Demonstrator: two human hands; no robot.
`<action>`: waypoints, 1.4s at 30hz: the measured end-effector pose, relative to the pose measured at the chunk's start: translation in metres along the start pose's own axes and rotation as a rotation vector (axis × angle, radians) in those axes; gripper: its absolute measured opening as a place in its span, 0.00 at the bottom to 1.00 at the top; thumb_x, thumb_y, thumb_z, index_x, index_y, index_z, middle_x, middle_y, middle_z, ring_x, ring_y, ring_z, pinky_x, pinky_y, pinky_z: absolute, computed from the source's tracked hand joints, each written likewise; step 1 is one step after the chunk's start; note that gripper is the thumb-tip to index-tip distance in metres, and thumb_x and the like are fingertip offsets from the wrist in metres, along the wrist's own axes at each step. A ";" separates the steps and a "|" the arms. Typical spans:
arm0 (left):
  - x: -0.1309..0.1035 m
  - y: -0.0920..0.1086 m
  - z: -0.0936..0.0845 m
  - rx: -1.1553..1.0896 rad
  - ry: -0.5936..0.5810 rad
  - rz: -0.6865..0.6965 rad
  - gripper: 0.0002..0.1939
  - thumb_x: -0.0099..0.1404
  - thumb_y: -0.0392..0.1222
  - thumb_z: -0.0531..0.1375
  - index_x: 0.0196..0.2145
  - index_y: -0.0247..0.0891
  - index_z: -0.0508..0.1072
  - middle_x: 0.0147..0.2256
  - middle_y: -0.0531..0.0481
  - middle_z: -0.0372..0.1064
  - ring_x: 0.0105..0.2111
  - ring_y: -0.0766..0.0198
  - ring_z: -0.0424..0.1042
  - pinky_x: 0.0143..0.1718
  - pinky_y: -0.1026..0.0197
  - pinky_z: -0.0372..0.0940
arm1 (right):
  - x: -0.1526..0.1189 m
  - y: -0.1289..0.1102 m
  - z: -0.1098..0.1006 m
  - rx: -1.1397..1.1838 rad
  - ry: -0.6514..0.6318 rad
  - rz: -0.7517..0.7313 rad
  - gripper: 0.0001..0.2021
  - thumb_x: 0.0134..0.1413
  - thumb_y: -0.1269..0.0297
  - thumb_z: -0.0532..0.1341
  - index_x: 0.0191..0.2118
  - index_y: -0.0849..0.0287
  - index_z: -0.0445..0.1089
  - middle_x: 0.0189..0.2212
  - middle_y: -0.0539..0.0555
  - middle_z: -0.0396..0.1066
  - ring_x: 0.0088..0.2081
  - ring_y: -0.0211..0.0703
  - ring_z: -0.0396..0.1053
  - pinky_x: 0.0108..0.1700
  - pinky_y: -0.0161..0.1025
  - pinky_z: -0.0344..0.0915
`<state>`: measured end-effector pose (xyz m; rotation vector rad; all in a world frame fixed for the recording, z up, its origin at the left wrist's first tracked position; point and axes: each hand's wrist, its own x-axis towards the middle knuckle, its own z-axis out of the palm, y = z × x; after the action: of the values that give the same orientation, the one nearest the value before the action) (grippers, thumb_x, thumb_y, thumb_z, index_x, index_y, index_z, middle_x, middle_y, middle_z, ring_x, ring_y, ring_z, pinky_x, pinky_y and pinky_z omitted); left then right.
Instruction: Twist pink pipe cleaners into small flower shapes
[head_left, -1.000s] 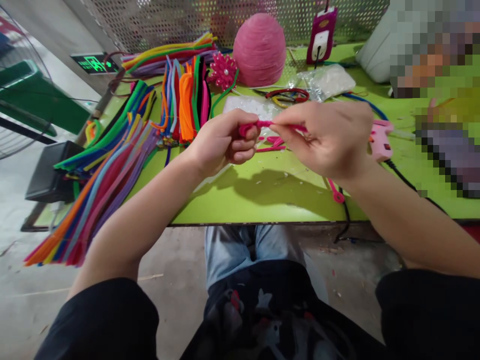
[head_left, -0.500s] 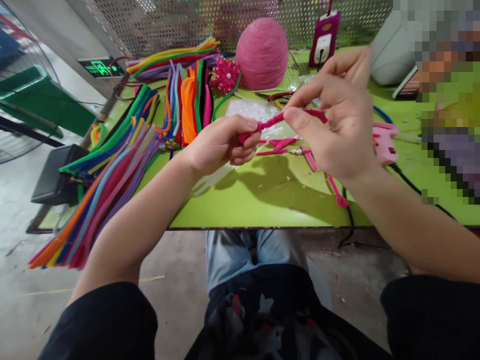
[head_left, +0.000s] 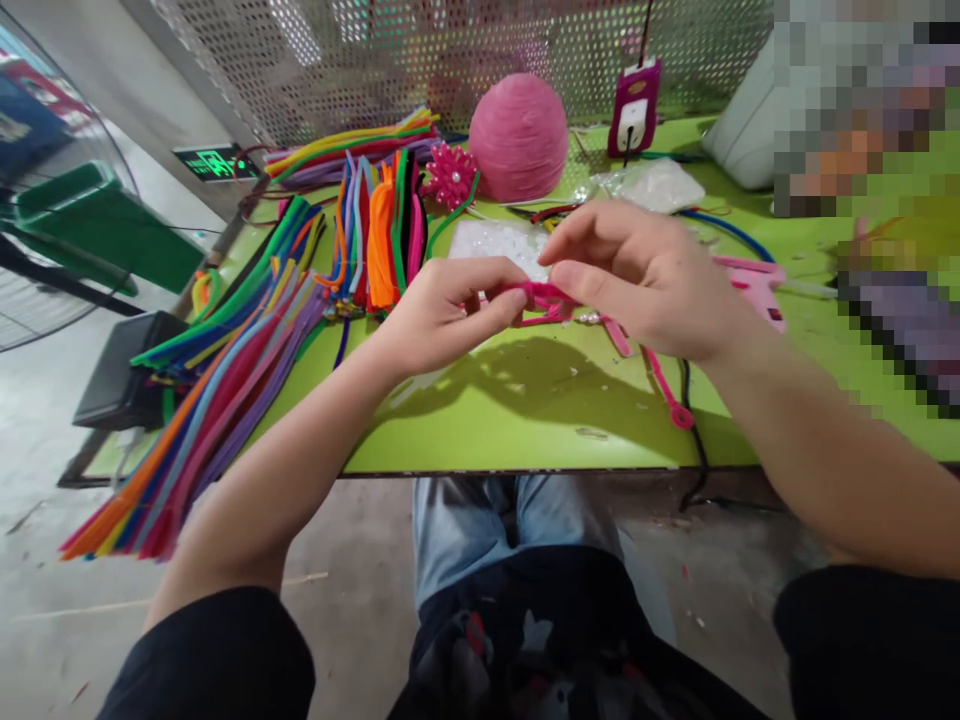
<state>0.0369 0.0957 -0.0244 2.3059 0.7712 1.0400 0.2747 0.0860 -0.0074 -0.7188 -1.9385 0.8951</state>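
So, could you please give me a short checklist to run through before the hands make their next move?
1. Left hand holds the pink strip: ok, pinched between thumb and forefinger.
2. Right hand has a firm grip on the strip: cannot tell; its fingertips are at the strip, but the hold is partly hidden.
3. Curled pink piece kept out of the hands: ok, it lies on the table nearer the person.
4. Loose pink pieces below the hands fully in sight: not ok, the hands partly cover them.
5. Pink ball apart from the hands: ok, it stands farther back.
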 end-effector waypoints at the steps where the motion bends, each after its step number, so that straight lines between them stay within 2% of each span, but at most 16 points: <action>1: -0.001 0.000 -0.001 0.087 0.003 0.067 0.09 0.74 0.43 0.60 0.37 0.42 0.80 0.29 0.49 0.78 0.27 0.66 0.71 0.29 0.61 0.63 | 0.001 0.001 0.000 0.009 -0.028 0.035 0.04 0.66 0.65 0.67 0.38 0.54 0.72 0.28 0.46 0.71 0.28 0.37 0.66 0.32 0.38 0.62; 3: -0.002 -0.001 -0.001 0.219 0.035 0.183 0.09 0.73 0.41 0.59 0.38 0.42 0.80 0.28 0.50 0.76 0.25 0.66 0.69 0.30 0.59 0.62 | 0.002 0.002 -0.002 -0.069 -0.056 0.077 0.07 0.66 0.62 0.69 0.36 0.54 0.72 0.22 0.43 0.60 0.24 0.35 0.56 0.28 0.39 0.53; 5: -0.004 -0.004 0.000 0.319 0.063 0.257 0.10 0.73 0.42 0.59 0.38 0.42 0.80 0.27 0.51 0.74 0.24 0.66 0.67 0.30 0.59 0.60 | 0.003 0.001 -0.005 -0.180 -0.071 0.086 0.08 0.67 0.62 0.69 0.35 0.54 0.74 0.20 0.42 0.54 0.23 0.36 0.51 0.29 0.41 0.48; 10: -0.005 -0.007 0.001 0.445 0.078 0.247 0.11 0.73 0.44 0.58 0.37 0.43 0.80 0.27 0.50 0.73 0.25 0.64 0.68 0.30 0.58 0.59 | 0.005 -0.002 -0.011 -0.395 -0.061 -0.038 0.10 0.65 0.64 0.71 0.31 0.53 0.74 0.22 0.46 0.57 0.26 0.40 0.56 0.33 0.44 0.52; 13: -0.003 -0.003 0.000 0.323 0.116 0.148 0.13 0.72 0.44 0.59 0.31 0.42 0.79 0.24 0.51 0.72 0.23 0.66 0.66 0.28 0.59 0.58 | 0.000 -0.008 -0.011 -0.566 -0.013 -0.139 0.11 0.70 0.59 0.67 0.33 0.51 0.74 0.26 0.50 0.63 0.30 0.45 0.60 0.35 0.46 0.56; 17: 0.000 0.003 0.003 0.008 0.121 -0.070 0.16 0.73 0.43 0.60 0.26 0.40 0.77 0.22 0.53 0.73 0.22 0.69 0.66 0.26 0.62 0.59 | -0.008 -0.016 -0.007 -0.886 0.025 -0.246 0.17 0.77 0.55 0.57 0.34 0.51 0.74 0.32 0.55 0.69 0.31 0.47 0.61 0.31 0.46 0.51; 20: -0.001 0.003 0.008 -0.043 0.139 -0.071 0.17 0.74 0.43 0.61 0.26 0.40 0.76 0.22 0.54 0.72 0.21 0.70 0.66 0.25 0.63 0.58 | -0.011 -0.020 -0.002 -0.916 0.026 -0.223 0.18 0.77 0.57 0.57 0.32 0.52 0.74 0.31 0.56 0.69 0.29 0.45 0.62 0.31 0.46 0.53; 24: -0.003 0.001 0.015 0.212 0.242 0.146 0.11 0.74 0.40 0.60 0.32 0.40 0.77 0.24 0.53 0.72 0.22 0.70 0.66 0.26 0.62 0.59 | -0.010 -0.017 0.005 -0.810 0.132 -0.168 0.12 0.72 0.61 0.62 0.34 0.54 0.76 0.33 0.57 0.71 0.32 0.47 0.67 0.33 0.46 0.57; 26: -0.005 0.001 0.016 0.364 0.300 0.257 0.09 0.75 0.38 0.59 0.36 0.41 0.78 0.27 0.51 0.76 0.25 0.68 0.69 0.27 0.61 0.61 | -0.008 -0.012 0.007 -0.674 0.174 -0.139 0.06 0.64 0.65 0.69 0.34 0.55 0.76 0.31 0.55 0.71 0.33 0.46 0.68 0.34 0.46 0.58; 28: -0.007 -0.001 0.013 0.495 0.318 0.343 0.08 0.76 0.37 0.59 0.41 0.42 0.79 0.32 0.49 0.80 0.29 0.65 0.75 0.30 0.60 0.63 | -0.006 -0.008 0.008 -0.468 0.173 -0.046 0.08 0.60 0.66 0.72 0.32 0.55 0.75 0.28 0.51 0.70 0.30 0.42 0.66 0.31 0.43 0.58; 32: -0.011 -0.007 0.005 0.665 0.333 0.438 0.10 0.76 0.37 0.61 0.50 0.46 0.81 0.40 0.47 0.84 0.37 0.59 0.81 0.36 0.56 0.69 | -0.001 -0.006 0.008 0.067 0.023 0.231 0.14 0.66 0.56 0.72 0.33 0.56 0.73 0.26 0.48 0.74 0.23 0.34 0.65 0.24 0.36 0.59; 35: -0.012 -0.012 0.002 0.731 0.406 0.487 0.14 0.75 0.38 0.64 0.56 0.49 0.81 0.43 0.48 0.84 0.37 0.59 0.82 0.34 0.56 0.69 | 0.001 -0.008 0.009 0.340 -0.067 0.336 0.17 0.65 0.48 0.73 0.38 0.57 0.77 0.32 0.50 0.80 0.27 0.34 0.74 0.27 0.32 0.68; 38: -0.010 -0.012 0.004 0.751 0.408 0.522 0.15 0.74 0.37 0.64 0.56 0.48 0.80 0.43 0.49 0.84 0.36 0.59 0.82 0.33 0.57 0.70 | 0.002 -0.006 0.011 0.385 -0.011 0.331 0.19 0.59 0.45 0.77 0.37 0.57 0.78 0.32 0.50 0.80 0.27 0.34 0.72 0.27 0.32 0.67; 42: -0.008 -0.005 0.010 0.649 0.347 0.488 0.10 0.73 0.39 0.65 0.51 0.43 0.79 0.41 0.48 0.84 0.38 0.58 0.83 0.37 0.56 0.75 | 0.003 -0.006 0.013 0.343 0.042 0.306 0.20 0.54 0.48 0.80 0.33 0.57 0.77 0.28 0.48 0.76 0.26 0.33 0.67 0.27 0.34 0.65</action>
<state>0.0387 0.0918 -0.0380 3.0077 0.7729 1.6244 0.2610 0.0809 -0.0062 -0.8304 -1.6044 1.3489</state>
